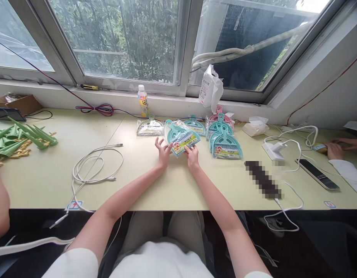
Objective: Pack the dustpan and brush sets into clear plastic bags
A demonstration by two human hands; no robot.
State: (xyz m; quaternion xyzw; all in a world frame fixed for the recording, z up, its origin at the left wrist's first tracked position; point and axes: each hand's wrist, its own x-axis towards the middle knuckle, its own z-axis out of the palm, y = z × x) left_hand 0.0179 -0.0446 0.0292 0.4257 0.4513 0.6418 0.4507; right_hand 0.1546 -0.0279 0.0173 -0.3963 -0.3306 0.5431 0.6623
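Note:
A small turquoise dustpan-and-brush set (181, 137) in a clear bag with a printed card is tilted above the table in front of me. My right hand (191, 156) pinches its lower edge, thumb on the card. At its left edge, my left hand (164, 153) is open with fingers spread apart, the thumb side against the bag. Beyond it lie a bagged pale green set (150, 126) and another turquoise set (195, 124), partly covered. To the right, several bagged sets overlap, with a turquoise one (226, 144) in front and a pink one (219, 112) at the back.
A drink bottle (143, 102) and a torn white package (210, 88) stand by the window. A coiled white cable (77, 172) lies left, near green cone-shaped pieces (24, 135). Right are a power strip (273, 150), a phone (317, 174) and another person's hand (335, 150).

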